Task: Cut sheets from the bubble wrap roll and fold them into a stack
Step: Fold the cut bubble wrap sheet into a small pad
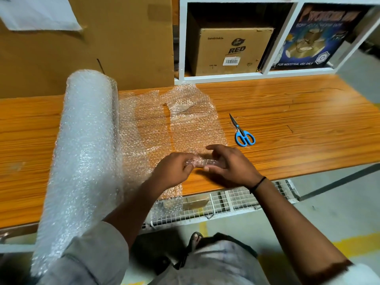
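Observation:
A thick bubble wrap roll [82,145] lies on the left of the wooden table [287,112], its loose end spread flat to the right and hanging over the front edge. A cut sheet [195,124] lies beside that loose end, its far corner crumpled upward. My left hand [174,169] pinches the sheet's near edge, which is bunched into a small fold [200,162]. Fingers of my right hand [228,165] curl round the same fold from the right. Blue-handled scissors [242,133] lie closed on the table, right of the sheet.
A large cardboard panel [102,42] stands behind the roll. A white shelf [277,73] at the back holds a brown carton [232,50] and a dark printed box [320,36]. A wire mesh rack [226,200] sits below the table's front edge.

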Demonstrator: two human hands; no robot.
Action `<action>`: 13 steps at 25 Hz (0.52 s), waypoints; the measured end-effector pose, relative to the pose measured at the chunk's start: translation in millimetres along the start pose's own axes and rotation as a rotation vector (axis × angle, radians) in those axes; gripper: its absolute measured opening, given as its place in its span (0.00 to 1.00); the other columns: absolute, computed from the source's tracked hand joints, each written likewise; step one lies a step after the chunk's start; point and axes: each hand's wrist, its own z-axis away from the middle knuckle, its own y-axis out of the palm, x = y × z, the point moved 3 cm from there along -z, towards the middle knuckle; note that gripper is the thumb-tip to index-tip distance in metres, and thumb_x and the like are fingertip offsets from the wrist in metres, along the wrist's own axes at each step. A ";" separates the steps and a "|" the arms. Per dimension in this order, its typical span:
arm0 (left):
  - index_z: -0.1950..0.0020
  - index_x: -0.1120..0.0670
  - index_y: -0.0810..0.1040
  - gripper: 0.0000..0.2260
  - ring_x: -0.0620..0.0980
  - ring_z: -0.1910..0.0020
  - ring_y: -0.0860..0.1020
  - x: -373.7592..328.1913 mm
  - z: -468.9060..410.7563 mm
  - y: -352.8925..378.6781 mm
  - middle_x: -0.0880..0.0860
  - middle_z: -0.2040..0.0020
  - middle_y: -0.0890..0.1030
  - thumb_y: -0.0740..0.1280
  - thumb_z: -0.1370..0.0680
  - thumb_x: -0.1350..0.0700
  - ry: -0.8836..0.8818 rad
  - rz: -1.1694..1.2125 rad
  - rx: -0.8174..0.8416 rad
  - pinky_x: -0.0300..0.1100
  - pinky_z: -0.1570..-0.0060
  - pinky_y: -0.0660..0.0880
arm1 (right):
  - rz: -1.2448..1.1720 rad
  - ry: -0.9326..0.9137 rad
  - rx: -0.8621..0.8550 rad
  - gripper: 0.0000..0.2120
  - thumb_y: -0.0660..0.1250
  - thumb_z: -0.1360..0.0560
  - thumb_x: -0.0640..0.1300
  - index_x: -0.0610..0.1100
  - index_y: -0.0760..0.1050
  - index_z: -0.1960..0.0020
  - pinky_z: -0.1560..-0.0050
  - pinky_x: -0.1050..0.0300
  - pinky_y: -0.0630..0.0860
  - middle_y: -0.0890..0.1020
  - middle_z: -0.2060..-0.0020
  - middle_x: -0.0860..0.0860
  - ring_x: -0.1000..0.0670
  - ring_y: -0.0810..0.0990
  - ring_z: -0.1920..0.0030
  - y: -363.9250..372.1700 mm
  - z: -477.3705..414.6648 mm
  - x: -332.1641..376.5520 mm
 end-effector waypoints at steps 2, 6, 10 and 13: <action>0.30 0.51 0.79 0.15 0.47 0.46 0.81 -4.3 1.1 -3.6 0.50 0.32 0.80 0.67 0.17 0.51 -0.053 0.125 0.004 0.36 0.49 0.70 | 0.049 0.037 0.062 0.27 0.75 0.24 0.54 0.49 0.71 0.29 0.44 0.49 0.76 0.84 0.44 0.48 0.48 0.81 0.44 -3.3 7.2 -3.4; 0.28 0.53 0.76 0.21 0.46 0.41 0.81 -18.8 -2.7 -16.9 0.46 0.30 0.76 0.70 0.19 0.46 -0.101 0.362 0.068 0.41 0.43 0.73 | -0.103 0.060 0.017 0.21 0.71 0.22 0.41 0.48 0.71 0.31 0.52 0.53 0.78 0.83 0.54 0.52 0.54 0.82 0.53 -24.2 2.3 -7.4; 0.34 0.45 0.79 0.15 0.52 0.61 0.85 -11.3 -31.0 -42.2 0.46 0.43 0.85 0.73 0.20 0.51 -0.176 0.364 -0.103 0.51 0.65 0.80 | -0.042 0.052 0.001 0.19 0.72 0.22 0.42 0.47 0.72 0.34 0.54 0.51 0.77 0.84 0.57 0.53 0.58 0.78 0.61 -43.7 -48.1 -20.1; 0.35 0.43 0.78 0.15 0.49 0.70 0.81 1.0 -56.5 -48.1 0.48 0.55 0.85 0.72 0.21 0.53 -0.226 0.189 -0.199 0.45 0.72 0.74 | 0.027 0.093 0.101 0.17 0.71 0.22 0.43 0.47 0.73 0.35 0.46 0.47 0.74 0.85 0.56 0.53 0.47 0.82 0.53 -37.8 -91.6 -37.3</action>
